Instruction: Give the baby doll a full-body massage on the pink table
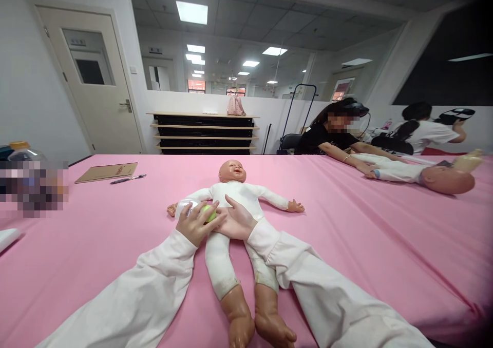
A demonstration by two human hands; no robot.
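A baby doll [234, 194] with a white cloth body lies on its back on a pink cloth, its head away from me and its arms spread. Over its belly, my left hand [198, 222] is closed round a clear bottle [184, 208] with a light green cap [210, 213]. The bottle is tipped sideways, its cap end towards my right hand [236, 218]. That hand is open, palm up, with its fingers under or beside the cap. Whether the cap touches the palm, I cannot tell.
The pink-covered table [346, 235] spreads around the doll. At the left are a brown notebook [108, 172], a pen [128, 179] and a bottle with an orange cap [21, 150]. On the right, a person [327, 132] handles a second doll [419, 173]; another person [416, 127] sits behind.
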